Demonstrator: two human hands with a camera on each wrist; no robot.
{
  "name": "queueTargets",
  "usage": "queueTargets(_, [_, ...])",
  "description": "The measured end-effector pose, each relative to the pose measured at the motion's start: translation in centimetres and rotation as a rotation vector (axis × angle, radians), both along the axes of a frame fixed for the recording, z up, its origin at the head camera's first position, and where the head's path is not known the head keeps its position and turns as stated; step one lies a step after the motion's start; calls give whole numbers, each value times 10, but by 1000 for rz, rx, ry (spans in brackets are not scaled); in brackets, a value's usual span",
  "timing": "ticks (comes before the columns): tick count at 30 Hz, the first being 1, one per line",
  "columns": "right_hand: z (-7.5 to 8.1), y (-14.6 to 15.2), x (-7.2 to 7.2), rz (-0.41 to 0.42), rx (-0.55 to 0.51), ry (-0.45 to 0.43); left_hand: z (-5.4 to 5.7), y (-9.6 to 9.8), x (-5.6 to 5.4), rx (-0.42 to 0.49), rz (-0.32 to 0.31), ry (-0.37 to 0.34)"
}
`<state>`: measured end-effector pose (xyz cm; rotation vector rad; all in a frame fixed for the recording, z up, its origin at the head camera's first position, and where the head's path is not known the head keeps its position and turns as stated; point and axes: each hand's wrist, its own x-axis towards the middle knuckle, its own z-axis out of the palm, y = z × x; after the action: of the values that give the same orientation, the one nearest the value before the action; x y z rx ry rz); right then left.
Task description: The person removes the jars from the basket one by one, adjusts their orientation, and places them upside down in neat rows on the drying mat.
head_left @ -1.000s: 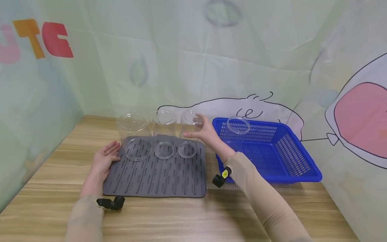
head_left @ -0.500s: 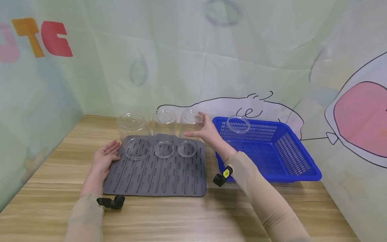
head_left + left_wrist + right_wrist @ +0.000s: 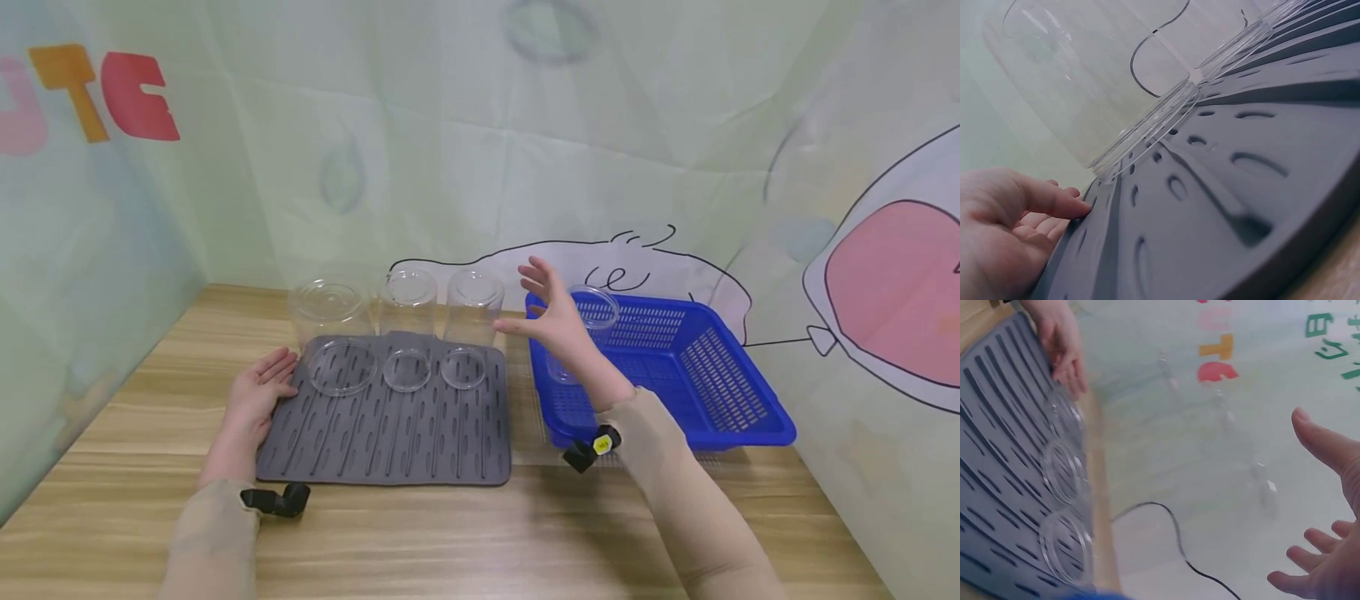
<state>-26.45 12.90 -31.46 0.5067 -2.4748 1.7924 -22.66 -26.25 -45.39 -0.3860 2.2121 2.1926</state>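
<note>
Three clear cups stand upside down in a row along the back of a grey ridged drying mat (image 3: 382, 442). The left cup (image 3: 330, 312) is the widest; the middle cup (image 3: 408, 304) and right cup (image 3: 475, 304) are narrower. My left hand (image 3: 255, 396) rests at the mat's left edge with straight fingers, its thumb touching the mat in the left wrist view. My right hand (image 3: 558, 321), spread and holding nothing, hovers between the right cup and a blue basket (image 3: 750, 417). Another clear cup (image 3: 596, 308) stands rim up in the basket, partly hidden behind my right hand.
A wooden table (image 3: 420, 542) carries the mat and the basket, with a narrow strip of wood between them. Printed fabric (image 3: 450, 167) hangs close behind and at both sides.
My right hand has let go of the right cup and moved right, toward the basket, its fingers spreading. The right cup stays on the mat. My left hand has not moved.
</note>
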Motion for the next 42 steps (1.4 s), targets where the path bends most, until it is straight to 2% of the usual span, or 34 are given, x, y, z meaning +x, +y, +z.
queueTargets(5, [10, 29, 6, -20, -12, 71, 1, 1, 0, 0, -5, 9])
queueTargets(10, [9, 59, 8, -58, -22, 134, 1, 0, 0, 6, -5, 13])
queueTargets(15, [7, 82, 6, -129, -5, 130, 0, -1, 1, 17, 0, 17])
queueTargets(19, [4, 99, 1, -152, 61, 102, 0, -2, 1, 25, 7, 15])
queueTargets(23, [1, 114, -4, -136, 125, 30, 1, -1, 1, 26, 16, 7])
queueTargets(28, [-4, 131, -14, -64, 228, -126, 1, -1, 1, 27, 14, 13])
queueTargets(31, [-7, 138, -21, -19, 254, -203, 1, -1, 1, 27, 13, 12])
queueTargets(36, [-12, 149, -32, 65, 242, -288, 0, -2, 1, 40, 12, 9])
queueTargets(42, [-14, 148, -41, 112, 330, -370, 0, -4, 2, 41, 1, 19])
